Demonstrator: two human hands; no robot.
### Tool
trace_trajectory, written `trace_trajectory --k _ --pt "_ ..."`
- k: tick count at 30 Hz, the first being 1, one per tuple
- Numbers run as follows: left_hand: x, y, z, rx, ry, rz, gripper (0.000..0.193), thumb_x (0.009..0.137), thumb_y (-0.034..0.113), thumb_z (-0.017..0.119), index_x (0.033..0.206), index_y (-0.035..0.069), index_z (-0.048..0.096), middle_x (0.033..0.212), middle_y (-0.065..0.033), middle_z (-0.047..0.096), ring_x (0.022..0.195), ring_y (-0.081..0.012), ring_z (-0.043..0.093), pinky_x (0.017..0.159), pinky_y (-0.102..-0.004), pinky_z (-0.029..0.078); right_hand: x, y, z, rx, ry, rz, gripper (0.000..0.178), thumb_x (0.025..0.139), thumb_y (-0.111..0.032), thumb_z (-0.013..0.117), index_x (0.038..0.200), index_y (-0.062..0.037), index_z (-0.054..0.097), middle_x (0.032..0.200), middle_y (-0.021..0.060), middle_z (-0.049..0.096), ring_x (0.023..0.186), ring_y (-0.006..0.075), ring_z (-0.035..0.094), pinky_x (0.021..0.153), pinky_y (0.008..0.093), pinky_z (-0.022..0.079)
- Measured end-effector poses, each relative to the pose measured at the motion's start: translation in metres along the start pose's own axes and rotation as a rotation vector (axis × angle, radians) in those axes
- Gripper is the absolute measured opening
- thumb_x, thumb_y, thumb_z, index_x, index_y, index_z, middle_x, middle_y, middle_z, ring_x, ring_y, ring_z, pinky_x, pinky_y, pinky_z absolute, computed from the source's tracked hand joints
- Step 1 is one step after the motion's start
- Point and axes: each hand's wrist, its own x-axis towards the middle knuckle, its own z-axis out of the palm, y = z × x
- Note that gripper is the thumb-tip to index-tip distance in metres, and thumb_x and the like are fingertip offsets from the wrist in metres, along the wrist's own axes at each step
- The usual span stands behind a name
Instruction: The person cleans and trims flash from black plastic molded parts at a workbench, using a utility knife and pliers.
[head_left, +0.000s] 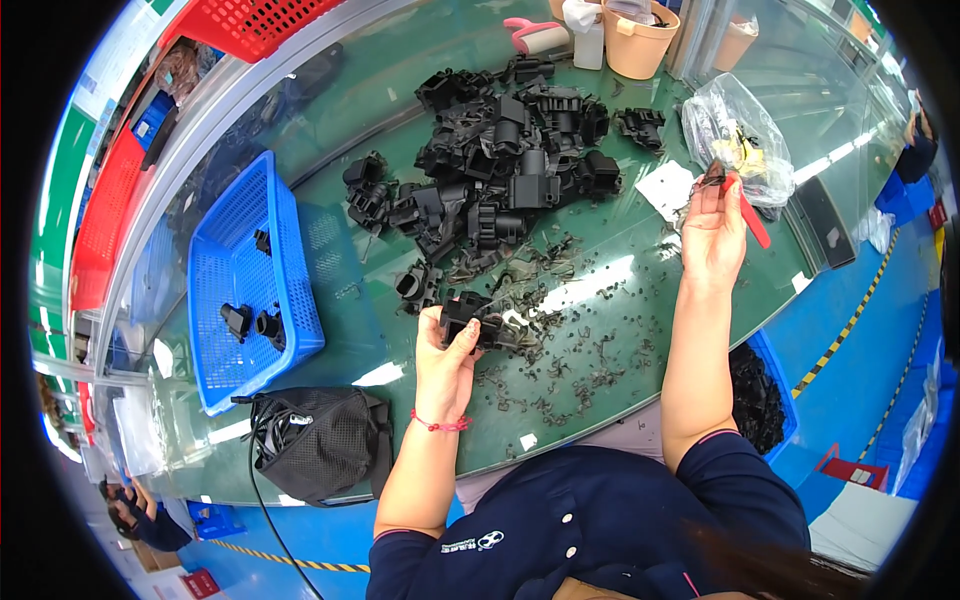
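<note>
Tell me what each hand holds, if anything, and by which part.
Left hand: a black part, by its near side. Right hand: a red tool, by its far end.

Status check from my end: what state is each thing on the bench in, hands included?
Left hand: gripping a black part.
Right hand: gripping a red-handled tool; whether its tip is open, unclear.
Black heap: piled loosely.
Scraps: scattered.
Blue basket: upright, a few black pieces inside.
Clear bag: crumpled, something yellow inside.
Orange bucket: upright, open-topped.
</note>
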Motion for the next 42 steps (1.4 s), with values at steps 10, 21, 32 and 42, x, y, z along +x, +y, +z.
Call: trace_trajectory --k 10,21,32,42 --pt "-0.001 0.002 0.006 0.035 -0.157 0.077 0.033 0.076 -0.007 0.064 0.092 0.011 0.041 0.118 -0.0075 0.043 0.111 -0.0212 0.048 0.093 -0.0315 0.040 -0.067 0.039 0.025 -0.937 -0.857 0.342 0.013 0.083 -0.011 0.062 0.092 -0.0008 0.066 0.109 0.0108 0.056 0.096 0.0185 0.056 0.085 0.0315 0.043" --pt "-0.002 0.002 0.006 0.097 -0.109 0.098 0.035 0.074 -0.006 0.068 0.090 0.012 0.043 0.121 -0.0066 0.041 0.112 -0.0177 0.043 0.095 -0.0301 0.037 -0.104 0.058 0.027 -0.869 -1.138 0.450 0.010 0.085 -0.008 0.061 0.091 -0.0030 0.067 0.102 0.0103 0.063 0.097 0.0202 0.058 0.083 0.0327 0.047" --pt "-0.004 -0.003 0.003 0.058 -0.092 -0.004 0.033 0.076 -0.006 0.066 0.097 0.010 0.044 0.121 -0.0066 0.043 0.110 -0.0155 0.046 0.091 -0.0285 0.040 -0.110 0.064 0.025 -1.072 -1.336 -0.132 0.016 0.074 0.000 0.067 0.090 -0.0034 0.066 0.091 0.0096 0.065 0.079 0.0256 0.062 0.071 0.0319 0.049" --pt "-0.005 0.005 0.012 0.161 -0.097 -0.001 0.063 0.078 -0.003 0.065 0.134 0.005 0.037 0.117 -0.0054 0.048 0.101 -0.0140 0.052 0.089 -0.0269 0.043 -0.063 0.049 0.031 -0.565 -0.529 0.059 0.012 0.089 -0.011 0.056 0.094 -0.0026 0.063 0.091 0.0096 0.064 0.085 0.0190 0.061 0.081 0.0340 0.049"
